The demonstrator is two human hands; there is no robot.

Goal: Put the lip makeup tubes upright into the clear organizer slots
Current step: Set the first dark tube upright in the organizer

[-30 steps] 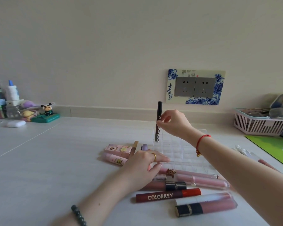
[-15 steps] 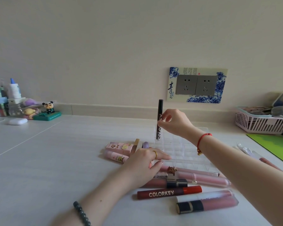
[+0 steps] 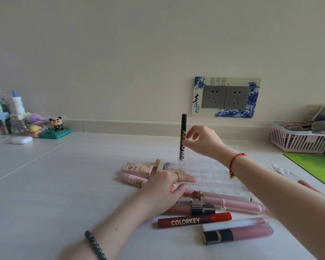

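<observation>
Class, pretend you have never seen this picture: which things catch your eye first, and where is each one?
First, the dark tube, upright in the far left corner slot of the clear organizer and pinched by the right hand. Next, the red COLORKEY tube, lying flat in front of the organizer, near the left hand. On the wall behind is a blue-and-white socket plate.

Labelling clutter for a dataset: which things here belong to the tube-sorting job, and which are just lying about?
Job: organizer, dark tube standing in it, right hand pinching that tube, left hand, COLORKEY tube, pink tubes lying flat.
Lying about: basket, panda figure, earbud case, green mat, sockets.
</observation>
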